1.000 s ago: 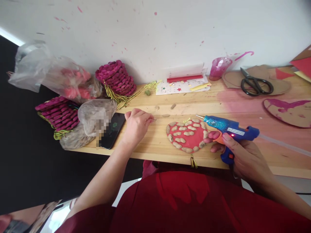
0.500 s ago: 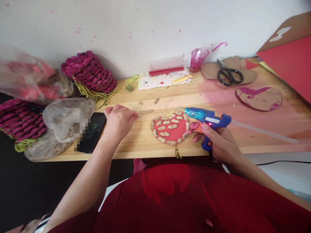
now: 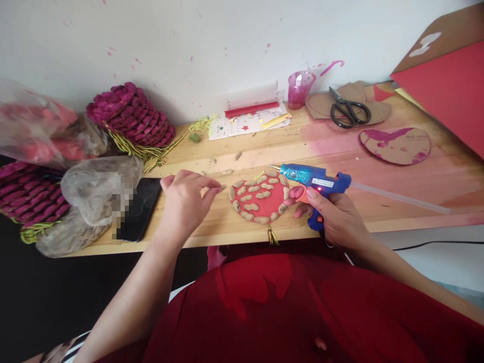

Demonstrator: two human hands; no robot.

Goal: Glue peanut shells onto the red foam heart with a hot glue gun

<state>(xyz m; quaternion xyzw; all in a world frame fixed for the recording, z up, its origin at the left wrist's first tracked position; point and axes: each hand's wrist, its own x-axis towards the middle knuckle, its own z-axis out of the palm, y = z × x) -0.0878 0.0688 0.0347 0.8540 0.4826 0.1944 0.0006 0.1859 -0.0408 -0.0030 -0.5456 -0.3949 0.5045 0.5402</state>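
Observation:
My right hand (image 3: 336, 214) is wrapped round a blue glue gun (image 3: 308, 176), with a finger at its orange trigger and its nozzle pointing left. A clear glue stick (image 3: 401, 196) sticks out of the gun's back end. Under the nozzle lies a red heart (image 3: 274, 199) edged with peanuts (image 3: 260, 220), with several more in rows on its left half. Left of the heart, my left hand (image 3: 189, 196) is pinched at the fingertips, just above the wooden table (image 3: 212, 222). What the pinch holds is too small to make out.
Loose peanuts (image 3: 238, 155) lie behind the heart. Black scissors (image 3: 350, 113) rest on cardboard at the back right, near a pink-stained cup (image 3: 300, 88) and a cardboard heart (image 3: 395, 146). A phone (image 3: 141, 209), plastic bags (image 3: 102, 186) and magenta bundles (image 3: 130, 116) crowd the left.
My left hand has moved slightly right, closer to the heart, still pinched. The glue gun stays over the heart's right side. The whole view has shifted a little.

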